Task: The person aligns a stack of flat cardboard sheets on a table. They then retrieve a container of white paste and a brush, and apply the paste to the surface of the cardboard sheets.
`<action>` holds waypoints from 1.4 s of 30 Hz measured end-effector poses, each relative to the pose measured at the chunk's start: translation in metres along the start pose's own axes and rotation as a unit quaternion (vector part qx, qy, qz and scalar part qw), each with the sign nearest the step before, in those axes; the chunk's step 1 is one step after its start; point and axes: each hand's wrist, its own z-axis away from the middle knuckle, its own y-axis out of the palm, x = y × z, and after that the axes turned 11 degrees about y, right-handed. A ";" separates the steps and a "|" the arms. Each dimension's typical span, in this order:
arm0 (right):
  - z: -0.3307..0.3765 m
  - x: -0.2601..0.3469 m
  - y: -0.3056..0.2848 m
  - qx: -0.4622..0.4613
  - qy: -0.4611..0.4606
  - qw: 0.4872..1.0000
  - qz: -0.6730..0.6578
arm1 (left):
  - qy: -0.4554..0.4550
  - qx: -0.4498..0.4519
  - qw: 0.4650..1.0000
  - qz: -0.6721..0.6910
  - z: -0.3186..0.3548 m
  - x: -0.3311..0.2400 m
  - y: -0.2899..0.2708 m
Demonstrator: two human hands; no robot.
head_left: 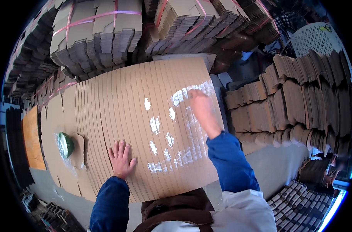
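Note:
Before me lies a fanned row of overlapping brown cardboard sheets (95,116), their edges stepped in narrow strips. White, shiny, wet-looking smears (195,150) run across the strips on the right, with smaller white patches (154,125) near the middle. My left hand (122,159) rests flat on the sheets, fingers spread, holding nothing. Over the far right smears, my right hand (202,110) is closed with its fingertips down by the white; what it grips, if anything, is hidden. A rounded green thing in clear plastic (65,145) sits at the left beside a torn cardboard piece (78,150).
Strapped stacks of flat cardboard (118,31) with pink bands stand along the far side. More cardboard stacks (284,100) lean in rows at the right. A white perforated chair back (313,40) shows at the far right, an orange-brown board (33,139) at the left.

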 end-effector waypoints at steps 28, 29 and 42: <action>0.083 0.017 -0.013 0.031 -0.073 0.995 -0.060 | 0.005 -0.028 1.000 -0.008 -0.002 -0.004 0.003; 0.094 0.023 -0.009 0.024 -0.093 0.993 -0.062 | 0.007 -0.030 1.000 -0.007 -0.002 -0.002 0.004; 0.158 -0.016 -0.032 -0.020 0.010 1.000 -0.007 | 0.020 -0.023 0.999 -0.010 -0.004 -0.005 0.000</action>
